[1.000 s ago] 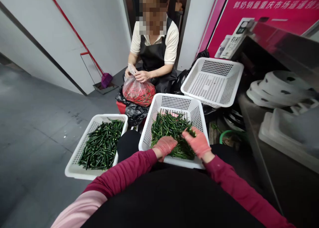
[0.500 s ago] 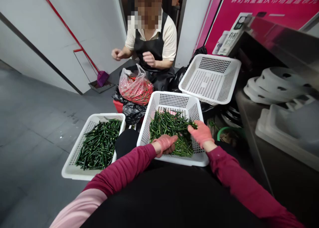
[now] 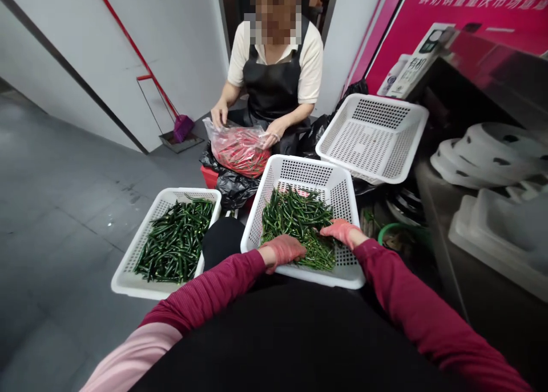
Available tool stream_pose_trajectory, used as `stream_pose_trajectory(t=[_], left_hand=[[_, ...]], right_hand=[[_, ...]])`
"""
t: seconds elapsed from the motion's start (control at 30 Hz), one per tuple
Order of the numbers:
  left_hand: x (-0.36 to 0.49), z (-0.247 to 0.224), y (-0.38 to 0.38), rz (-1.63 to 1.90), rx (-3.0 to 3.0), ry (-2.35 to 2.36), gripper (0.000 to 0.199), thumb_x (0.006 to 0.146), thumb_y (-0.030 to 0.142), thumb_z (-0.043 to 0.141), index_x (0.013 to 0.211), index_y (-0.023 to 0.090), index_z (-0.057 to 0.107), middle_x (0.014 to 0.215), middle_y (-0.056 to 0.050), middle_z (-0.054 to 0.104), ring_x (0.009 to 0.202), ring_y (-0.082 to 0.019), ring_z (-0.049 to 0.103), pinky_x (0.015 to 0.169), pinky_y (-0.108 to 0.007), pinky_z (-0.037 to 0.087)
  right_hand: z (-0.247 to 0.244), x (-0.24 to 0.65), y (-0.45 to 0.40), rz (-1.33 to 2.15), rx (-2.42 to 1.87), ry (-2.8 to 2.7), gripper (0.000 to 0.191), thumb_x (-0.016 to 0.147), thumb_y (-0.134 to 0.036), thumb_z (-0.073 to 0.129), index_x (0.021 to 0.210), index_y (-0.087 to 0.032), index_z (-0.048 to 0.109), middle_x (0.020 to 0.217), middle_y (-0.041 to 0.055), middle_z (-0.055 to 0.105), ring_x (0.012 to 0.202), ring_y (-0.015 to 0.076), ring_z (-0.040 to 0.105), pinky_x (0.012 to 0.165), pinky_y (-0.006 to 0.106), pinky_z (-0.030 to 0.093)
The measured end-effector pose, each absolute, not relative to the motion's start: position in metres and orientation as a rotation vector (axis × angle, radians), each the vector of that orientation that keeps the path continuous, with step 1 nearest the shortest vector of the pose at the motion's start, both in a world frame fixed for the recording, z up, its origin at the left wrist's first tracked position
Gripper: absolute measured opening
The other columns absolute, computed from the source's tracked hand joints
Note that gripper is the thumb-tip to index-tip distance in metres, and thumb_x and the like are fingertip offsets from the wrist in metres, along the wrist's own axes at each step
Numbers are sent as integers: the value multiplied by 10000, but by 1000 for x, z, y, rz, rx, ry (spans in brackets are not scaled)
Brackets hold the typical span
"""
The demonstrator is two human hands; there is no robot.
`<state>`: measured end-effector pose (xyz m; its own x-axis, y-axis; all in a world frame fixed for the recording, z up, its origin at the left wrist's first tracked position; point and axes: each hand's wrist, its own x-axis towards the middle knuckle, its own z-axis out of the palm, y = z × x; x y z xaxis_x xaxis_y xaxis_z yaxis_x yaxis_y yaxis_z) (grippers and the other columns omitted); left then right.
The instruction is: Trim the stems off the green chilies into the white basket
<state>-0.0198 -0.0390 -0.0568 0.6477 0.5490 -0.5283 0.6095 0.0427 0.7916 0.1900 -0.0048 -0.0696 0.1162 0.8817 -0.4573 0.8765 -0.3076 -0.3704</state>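
Observation:
A white perforated basket [image 3: 319,277] in front of me holds green chillies [image 3: 295,212] and a heap of green stems near its front. My left hand [image 3: 286,249], in a pink glove, rests palm down over the front of the heap; its fingertips reach the stems and what lies under them is hidden. On the heap's right side, my right hand [image 3: 340,231], also pink-gloved, touches the chillies, its fingers partly hidden. To the left stands a second white basket [image 3: 124,278] with dark green chillies.
Across from me a person [image 3: 274,72] in a black apron handles a clear bag of red chillies [image 3: 244,152]. Another white basket [image 3: 368,135] lies behind right. A metal counter [image 3: 440,226] bounds the right side; a broom and dustpan [image 3: 182,141] stand back left.
My right hand has lowered into the chillies, and my left hand has turned palm down. The other person's hands have come down onto the red chilli bag. The view has shifted slightly.

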Motion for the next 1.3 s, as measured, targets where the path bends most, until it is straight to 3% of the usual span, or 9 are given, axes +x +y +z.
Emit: stream_pose_trajectory(t=[0.17, 0.3, 0.47, 0.63, 0.8, 0.93, 1.07, 1.2, 1.3], left_hand=[[-1, -58, -48, 95, 1438, 1172, 250, 737, 336, 457, 800, 154, 617, 607, 13, 543, 493, -83, 446, 461, -192, 333], [13, -46, -50, 318, 1508, 1139, 389, 716, 369, 498, 1062, 206, 567, 680, 42, 545, 516, -69, 431, 472, -179, 321], [17, -27, -51, 253, 1314, 1007, 324, 716, 435, 482, 799, 148, 606, 613, 35, 511, 441, -54, 383, 405, -186, 280], [10, -22, -56, 225, 1269, 994, 386, 725, 506, 459, 756, 144, 590, 505, 55, 423, 383, -49, 292, 375, -194, 223], [4, -12, -53, 302, 1863, 1148, 505, 806, 534, 316, 577, 148, 547, 544, 2, 495, 511, -89, 443, 501, -212, 319], [7, 8, -64, 96, 2442, 991, 428, 829, 438, 335, 652, 156, 604, 688, -64, 581, 685, -180, 552, 607, -278, 379], [6, 2, -70, -301, 2487, 1039, 271, 769, 320, 445, 822, 128, 629, 793, -122, 607, 745, -251, 586, 623, -353, 438], [-9, -30, -52, -228, 2338, 1334, 459, 672, 417, 536, 1071, 192, 558, 1105, -102, 543, 984, -258, 529, 751, -338, 446], [-17, -43, -45, -301, 2147, 1324, 327, 708, 446, 476, 921, 247, 624, 926, -31, 616, 842, -202, 574, 724, -289, 439]], right_hand=[[-52, 203, -25, 1281, -1994, -1162, 306, 603, -329, 660, 846, -146, 626, 645, 38, 636, 589, 162, 574, 541, 254, 446], [-31, 198, -38, 1632, -1572, -714, 175, 644, -300, 638, 726, -157, 578, 496, -15, 517, 433, 100, 454, 395, 216, 357], [-21, 190, -46, 1746, -1282, -423, 125, 642, -224, 652, 677, -154, 555, 469, -42, 460, 420, 64, 421, 378, 175, 326], [-23, 164, -60, 1846, -1206, -677, 252, 622, -351, 692, 713, -155, 563, 483, -39, 491, 413, 76, 421, 390, 200, 328], [-11, 140, -61, 1549, -1479, -749, 266, 612, -386, 671, 687, -165, 544, 535, -30, 545, 444, 90, 446, 416, 218, 350], [-19, 147, -49, 1761, -1573, -648, 271, 668, -440, 557, 635, -173, 523, 521, -9, 538, 422, 105, 452, 396, 232, 349], [-45, 172, -24, 1362, -1792, -944, 202, 669, -364, 550, 731, -172, 568, 616, 23, 594, 537, 142, 534, 503, 261, 428], [-69, 175, -2, 735, -2200, -1952, 223, 675, -263, 570, 881, -218, 639, 872, 51, 643, 780, 192, 592, 667, 272, 426], [-81, 160, 4, 476, -2287, -2375, 244, 740, -209, 519, 954, -242, 632, 978, 92, 614, 848, 210, 594, 699, 288, 412]])
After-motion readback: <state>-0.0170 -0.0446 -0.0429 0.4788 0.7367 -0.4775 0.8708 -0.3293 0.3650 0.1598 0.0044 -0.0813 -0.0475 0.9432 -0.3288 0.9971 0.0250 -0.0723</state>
